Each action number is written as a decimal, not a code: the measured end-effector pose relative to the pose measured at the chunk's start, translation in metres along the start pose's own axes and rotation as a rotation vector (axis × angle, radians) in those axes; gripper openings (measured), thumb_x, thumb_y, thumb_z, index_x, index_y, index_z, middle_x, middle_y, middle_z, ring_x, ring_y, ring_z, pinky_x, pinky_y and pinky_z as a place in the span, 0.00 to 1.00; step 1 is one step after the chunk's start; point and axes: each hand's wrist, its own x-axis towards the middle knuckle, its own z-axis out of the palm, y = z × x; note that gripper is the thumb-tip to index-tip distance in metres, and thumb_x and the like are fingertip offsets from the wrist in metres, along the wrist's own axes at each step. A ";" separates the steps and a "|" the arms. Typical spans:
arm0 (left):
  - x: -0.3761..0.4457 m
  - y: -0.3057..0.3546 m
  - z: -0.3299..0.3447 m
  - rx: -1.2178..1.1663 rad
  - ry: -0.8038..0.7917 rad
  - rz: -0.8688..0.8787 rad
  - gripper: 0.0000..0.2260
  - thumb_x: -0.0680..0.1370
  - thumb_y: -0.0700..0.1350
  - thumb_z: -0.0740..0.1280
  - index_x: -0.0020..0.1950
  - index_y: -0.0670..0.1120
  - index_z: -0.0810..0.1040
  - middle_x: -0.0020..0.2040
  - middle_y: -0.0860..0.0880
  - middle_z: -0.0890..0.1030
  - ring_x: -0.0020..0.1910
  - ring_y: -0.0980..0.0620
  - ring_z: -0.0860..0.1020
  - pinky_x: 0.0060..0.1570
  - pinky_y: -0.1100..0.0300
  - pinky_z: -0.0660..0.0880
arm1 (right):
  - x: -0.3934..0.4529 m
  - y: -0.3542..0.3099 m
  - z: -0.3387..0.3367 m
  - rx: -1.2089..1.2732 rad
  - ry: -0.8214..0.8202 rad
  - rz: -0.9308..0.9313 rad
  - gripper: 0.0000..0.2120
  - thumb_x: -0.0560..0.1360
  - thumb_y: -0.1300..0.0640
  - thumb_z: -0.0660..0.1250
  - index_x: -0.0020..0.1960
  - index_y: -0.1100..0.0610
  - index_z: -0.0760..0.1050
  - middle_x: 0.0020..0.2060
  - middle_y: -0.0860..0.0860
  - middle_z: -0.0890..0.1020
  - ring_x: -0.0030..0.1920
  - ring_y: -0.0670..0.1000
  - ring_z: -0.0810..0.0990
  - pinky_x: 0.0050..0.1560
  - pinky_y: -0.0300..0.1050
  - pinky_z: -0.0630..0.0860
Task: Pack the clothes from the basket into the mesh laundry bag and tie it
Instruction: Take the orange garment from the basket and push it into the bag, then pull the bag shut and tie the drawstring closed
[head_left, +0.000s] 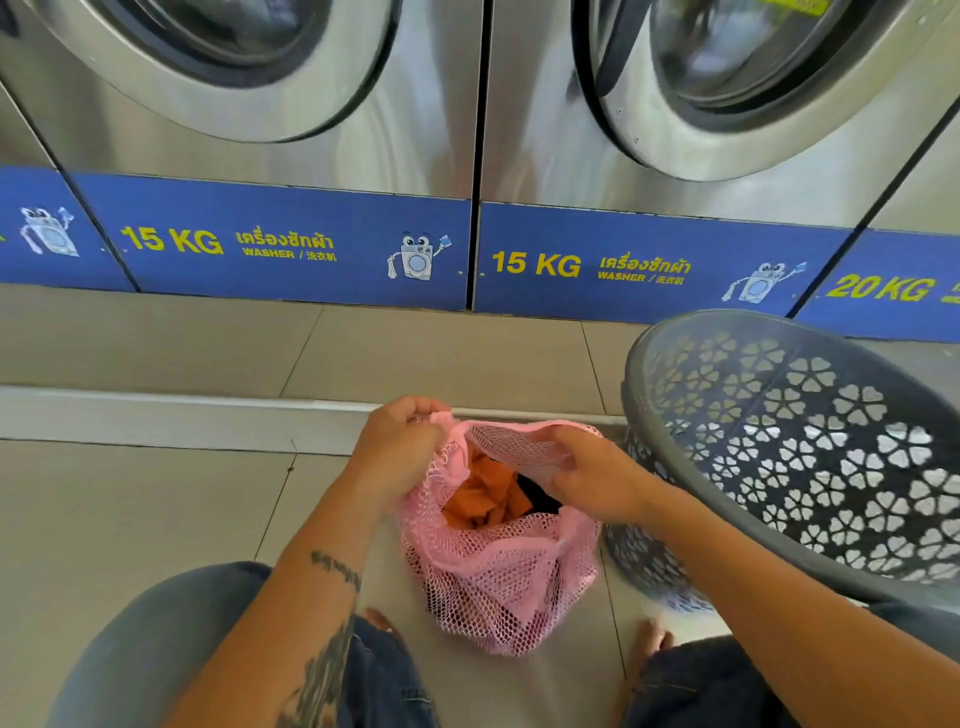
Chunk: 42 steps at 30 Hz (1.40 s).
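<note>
A: Background, largest items?
B: Row of steel front-loading washers (270, 156) across the top, blue base panels marked "15 KG" and "20 KG". Beige tiled floor (130, 499) below, with a raised step running along the machines.

A: Next largest?
B: Grey plastic basket (810, 452), flower-shaped cut-outs, tilted on its side at right, mouth facing the camera, touching or just beside the bag. Interior showing no clothes.

A: Task item location?
B: Pink mesh laundry bag (498, 561) standing on the floor between bare feet and denim-clad knees (seated or crouched, cannot tell which). Mouth open upward. Orange clothes (483, 499) visible inside, with a dark garment (537, 496) beside them at right.

A: State of the hands?
B: Left hand (400, 447) closed, pinching the bag rim at the far left edge of the mouth. Right hand (587, 478) gripping the rim on the right side, fingers curled over the mesh. Rim stretched between the two. Tattoos on the left forearm.
</note>
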 end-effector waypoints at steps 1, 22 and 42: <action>-0.001 -0.001 0.002 0.014 -0.021 0.004 0.08 0.77 0.39 0.69 0.51 0.52 0.82 0.48 0.48 0.84 0.44 0.49 0.83 0.38 0.57 0.77 | -0.005 -0.001 -0.002 0.038 -0.004 0.011 0.22 0.75 0.58 0.67 0.67 0.45 0.74 0.60 0.48 0.81 0.55 0.53 0.82 0.57 0.55 0.81; -0.003 0.005 0.030 0.114 -0.055 0.054 0.15 0.76 0.33 0.63 0.48 0.52 0.83 0.46 0.43 0.84 0.38 0.43 0.79 0.35 0.53 0.73 | -0.011 0.013 -0.007 0.219 -0.045 0.112 0.23 0.77 0.62 0.63 0.71 0.52 0.70 0.55 0.49 0.82 0.54 0.50 0.81 0.53 0.44 0.77; 0.001 0.004 0.034 0.259 0.011 0.135 0.16 0.76 0.34 0.61 0.52 0.54 0.80 0.47 0.50 0.82 0.25 0.57 0.73 0.21 0.65 0.66 | -0.006 0.065 0.082 -0.174 -0.152 0.193 0.24 0.70 0.68 0.63 0.61 0.47 0.77 0.56 0.49 0.79 0.57 0.56 0.79 0.52 0.52 0.81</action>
